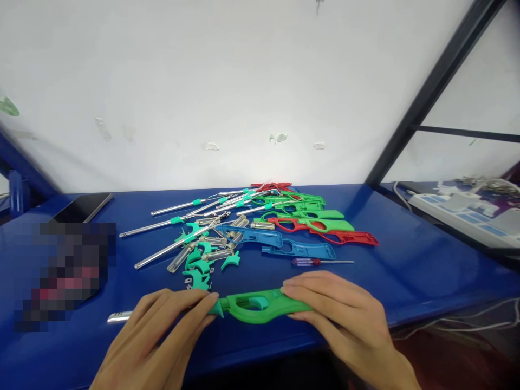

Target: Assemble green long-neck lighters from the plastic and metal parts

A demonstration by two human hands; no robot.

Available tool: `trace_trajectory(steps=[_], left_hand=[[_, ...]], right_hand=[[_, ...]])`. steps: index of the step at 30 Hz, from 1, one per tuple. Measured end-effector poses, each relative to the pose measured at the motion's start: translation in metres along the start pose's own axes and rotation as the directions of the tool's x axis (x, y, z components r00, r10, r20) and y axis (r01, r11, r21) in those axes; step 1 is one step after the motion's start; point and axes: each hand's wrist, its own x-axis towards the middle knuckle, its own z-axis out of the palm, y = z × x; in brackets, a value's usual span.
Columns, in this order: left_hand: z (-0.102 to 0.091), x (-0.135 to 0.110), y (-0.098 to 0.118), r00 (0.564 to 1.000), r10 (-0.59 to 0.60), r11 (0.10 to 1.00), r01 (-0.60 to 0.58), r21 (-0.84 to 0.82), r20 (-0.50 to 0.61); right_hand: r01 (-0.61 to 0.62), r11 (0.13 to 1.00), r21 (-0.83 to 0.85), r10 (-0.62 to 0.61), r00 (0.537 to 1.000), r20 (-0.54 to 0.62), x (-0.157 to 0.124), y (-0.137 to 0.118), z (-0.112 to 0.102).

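Two bare hands at the near edge of a blue surface, with a green lighter lying crosswise between them, near and about the middle of the scene. The left hand has its grip pressed together, fingertips and thumb pinching the lighter's teal collar; a metal tube emerges to the left of this hand. The right hand pinches the right end of the handle, fingers on top and thumb below. A teal trigger shows within the handle's opening. Whether the lighter touches the surface cannot be told.

Beyond the hands, loose parts lie in a spread heap. On its left are metal rods with teal collars, pointing left and slightly near; in front of and among them, clear fuel tanks and small curved teal pieces. On its right are handle shells in blue, red and green, some overlapping. A screwdriver rests just nearer than the blue shells, its shaft pointing right. Far left, a flat dark slab; nearer, a pixelated patch hides its contents. Far right, a white power strip.
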Motion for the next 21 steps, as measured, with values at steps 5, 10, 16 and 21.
trace_trajectory(steps=[5, 10, 16, 21], left_hand=[[0.003, -0.007, -0.001, 0.999, 0.025, 0.999, -0.026, 0.031, 0.023], [0.0, 0.002, -0.008, 0.974, 0.173, 0.971, -0.194, 0.143, 0.144], [-0.006, 0.026, 0.011, 0.96, 0.261, 0.945, -0.275, 0.176, 0.101], [0.001, -0.01, 0.015, 0.976, 0.138, 0.972, -0.166, 0.164, 0.168]], right_hand=[[-0.136, 0.987, 0.082, 0.126, 0.985, 0.116, -0.003, 0.0, -0.001], [-0.27, 0.961, 0.065, 0.248, 0.939, 0.237, -0.003, -0.002, -0.001], [-0.196, 0.976, 0.098, 0.172, 0.962, 0.212, -0.005, 0.0, 0.0], [-0.138, 0.988, 0.069, 0.119, 0.965, 0.233, -0.01, 0.0, -0.002]])
